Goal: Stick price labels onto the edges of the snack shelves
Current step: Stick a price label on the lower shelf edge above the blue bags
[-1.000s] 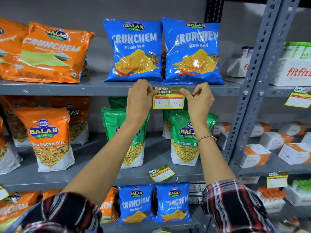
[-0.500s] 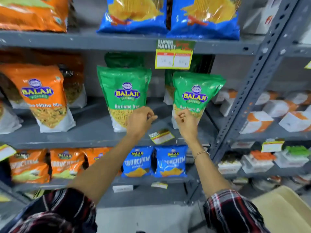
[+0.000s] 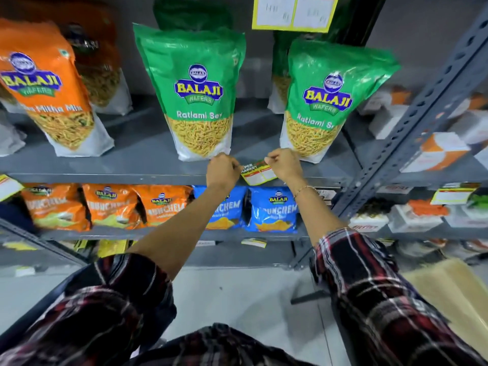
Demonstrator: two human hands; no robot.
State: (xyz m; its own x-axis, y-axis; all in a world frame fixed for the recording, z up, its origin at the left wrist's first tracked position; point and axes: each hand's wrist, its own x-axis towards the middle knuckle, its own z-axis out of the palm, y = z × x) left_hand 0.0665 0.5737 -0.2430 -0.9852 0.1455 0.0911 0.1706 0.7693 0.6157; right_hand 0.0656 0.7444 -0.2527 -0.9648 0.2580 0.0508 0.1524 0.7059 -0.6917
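Far left: orange Balaji Mitha Mix pouch (image 3: pixel 47 88) upright on the middle shelf (image 3: pixel 132 178); a yellow-edged label (image 3: pixel 8 186) already hanging off the shelf edge at the frame border. Below, orange Crunchem bags (image 3: pixel 105 204) in a row.

Centre-left: green Ratlami Sev pouch (image 3: pixel 196 93) upright, base just behind the left hand (image 3: pixel 221 173). Left hand curled nearly to a fist at the front lip of the middle shelf, grip closed toward the left corner of the price label (image 3: pixel 259 173); contact itself hidden behind the knuckles, so cannot tell whether pinching or only touching.

Centre: price label lying tilted on the shelf, front part overhanging the edge, between the two hands. Green-and-red header, yellow border, two white price boxes; print too blurred to read. Not yet flat against the edge face.

Centre-right: right hand (image 3: pixel 284 165), bracelet at the wrist, grip pressed together on the label's upper right corner. Second Ratlami Sev pouch (image 3: pixel 319 101) just behind it. Blue Crunchem Masala Masti bags (image 3: pixel 274 210) on the shelf beneath. Another label (image 3: pixel 294 13) fixed to the shelf above, top of frame.

Step in hand, by judgement: taking up this label to fix on the middle shelf edge. Next move likely calls for squaring it level, centred between the two Sev pouches, then pressing the top strip firmly along the lip.

Right: slotted grey upright (image 3: pixel 412 128), boxed goods blurred beyond.
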